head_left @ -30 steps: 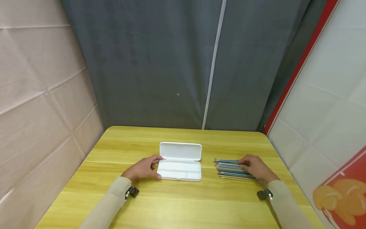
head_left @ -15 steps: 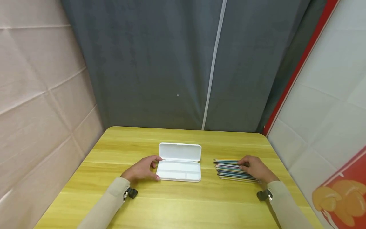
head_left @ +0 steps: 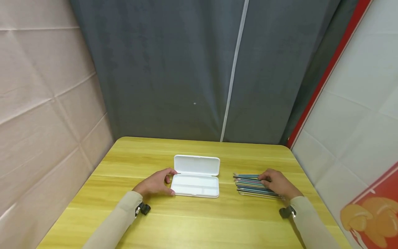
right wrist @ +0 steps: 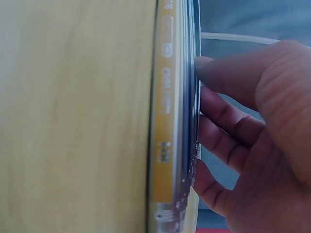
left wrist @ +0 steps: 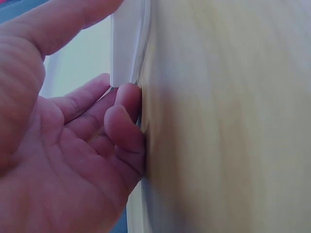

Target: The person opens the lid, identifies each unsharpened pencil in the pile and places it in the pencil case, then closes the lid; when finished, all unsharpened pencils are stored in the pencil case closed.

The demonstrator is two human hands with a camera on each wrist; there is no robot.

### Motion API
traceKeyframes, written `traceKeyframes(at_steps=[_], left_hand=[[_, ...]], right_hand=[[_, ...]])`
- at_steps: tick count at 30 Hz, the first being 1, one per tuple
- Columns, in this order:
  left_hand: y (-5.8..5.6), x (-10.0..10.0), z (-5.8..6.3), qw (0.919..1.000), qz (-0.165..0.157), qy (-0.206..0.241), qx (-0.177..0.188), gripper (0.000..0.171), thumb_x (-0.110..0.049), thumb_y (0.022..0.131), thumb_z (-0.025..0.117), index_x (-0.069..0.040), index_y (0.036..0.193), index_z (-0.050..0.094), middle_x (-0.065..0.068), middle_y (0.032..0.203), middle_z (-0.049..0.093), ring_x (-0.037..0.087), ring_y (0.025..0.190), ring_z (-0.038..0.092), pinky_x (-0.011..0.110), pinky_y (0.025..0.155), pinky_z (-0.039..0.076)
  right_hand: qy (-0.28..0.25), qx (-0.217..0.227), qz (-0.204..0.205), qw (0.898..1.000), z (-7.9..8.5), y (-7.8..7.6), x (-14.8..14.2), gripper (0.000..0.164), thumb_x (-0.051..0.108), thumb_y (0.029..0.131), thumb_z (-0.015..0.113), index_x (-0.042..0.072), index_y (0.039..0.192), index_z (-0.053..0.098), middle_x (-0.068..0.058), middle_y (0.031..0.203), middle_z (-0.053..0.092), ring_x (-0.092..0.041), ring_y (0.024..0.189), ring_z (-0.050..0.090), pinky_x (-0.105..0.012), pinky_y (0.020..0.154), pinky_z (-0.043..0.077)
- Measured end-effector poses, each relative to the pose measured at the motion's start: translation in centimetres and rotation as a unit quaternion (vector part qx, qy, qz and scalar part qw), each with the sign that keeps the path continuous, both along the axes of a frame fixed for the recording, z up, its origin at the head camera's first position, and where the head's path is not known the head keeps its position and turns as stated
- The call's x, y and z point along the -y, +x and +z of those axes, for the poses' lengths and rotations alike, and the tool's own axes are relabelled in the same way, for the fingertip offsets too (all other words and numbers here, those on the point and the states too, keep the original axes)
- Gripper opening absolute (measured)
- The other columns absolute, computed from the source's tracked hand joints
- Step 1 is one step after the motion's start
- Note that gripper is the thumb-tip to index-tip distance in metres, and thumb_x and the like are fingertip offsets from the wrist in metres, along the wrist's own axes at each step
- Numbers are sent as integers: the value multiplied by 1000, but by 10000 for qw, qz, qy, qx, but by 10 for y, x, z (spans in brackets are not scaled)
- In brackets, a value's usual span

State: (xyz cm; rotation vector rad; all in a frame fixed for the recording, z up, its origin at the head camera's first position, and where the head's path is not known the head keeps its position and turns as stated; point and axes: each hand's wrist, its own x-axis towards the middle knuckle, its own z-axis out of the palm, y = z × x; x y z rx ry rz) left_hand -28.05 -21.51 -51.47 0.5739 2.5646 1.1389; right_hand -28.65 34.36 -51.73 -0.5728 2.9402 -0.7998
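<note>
A white pencil case (head_left: 195, 186) lies with its lid (head_left: 196, 165) raised at the back. My left hand (head_left: 157, 182) holds its left end, thumb at the front corner and fingers near the hinge. In the left wrist view the case's end (left wrist: 127, 43) shows between thumb and fingers. To the right, several colored pencils (head_left: 248, 185) lie side by side in a row. My right hand (head_left: 278, 180) is over them, its thumb and fingertips pinching at a pencil near the back of the row. A yellow pencil (right wrist: 164, 126) with printed lettering is nearest the right wrist camera.
Everything lies on a yellow wood-grain table (head_left: 199, 221). A dark grey curtain (head_left: 155, 69) hangs behind it. Pale cloth walls (head_left: 40, 103) stand on the left, and a white panel (head_left: 357, 114) with a red edge on the right.
</note>
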Motion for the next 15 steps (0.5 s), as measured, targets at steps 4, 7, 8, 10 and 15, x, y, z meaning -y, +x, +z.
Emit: traceKeyframes(at_steps=[4, 7, 8, 10, 15], left_hand=[[0, 1, 0, 9999, -33, 83, 118, 79, -27, 72, 100, -13, 138, 57, 10, 99, 57, 22, 92, 51, 29, 78, 43], [0, 2, 0, 9997, -60, 151, 196, 78, -25, 73, 99, -14, 138, 57, 12, 96, 57, 21, 89, 51, 28, 75, 43], [0, 2, 0, 9996, -75, 165, 208, 78, -25, 73, 99, -14, 138, 57, 12, 96, 57, 21, 88, 51, 28, 74, 43], [-1, 3, 0, 9996, -91, 185, 213, 78, -24, 73, 99, -14, 138, 57, 13, 95, 57, 21, 87, 51, 27, 73, 42], [-2, 4, -1, 9995, -122, 203, 227, 79, -26, 73, 99, -13, 139, 57, 12, 94, 57, 20, 86, 51, 27, 73, 43]], right_hand=[[-172, 125, -75, 9997, -2, -3, -1, 6, 10, 100, 72, 13, 105, 73, 1, 99, 70, -11, 88, 61, -30, 77, 53], [-235, 173, -82, 9995, -3, -5, -2, 4, 11, 100, 73, 13, 103, 71, 2, 98, 70, -11, 88, 61, -29, 77, 53], [-239, 185, -99, 9995, -4, -5, -3, 4, 11, 100, 73, 13, 103, 71, 3, 98, 70, -11, 89, 61, -29, 78, 53], [-209, 112, -43, 9997, -4, -6, -3, 5, 10, 100, 72, 12, 105, 73, 3, 98, 70, -10, 88, 61, -30, 77, 53], [-129, -76, 31, 9999, -5, -5, -4, 13, 7, 101, 70, 13, 110, 77, 3, 99, 70, -7, 87, 60, -30, 77, 53]])
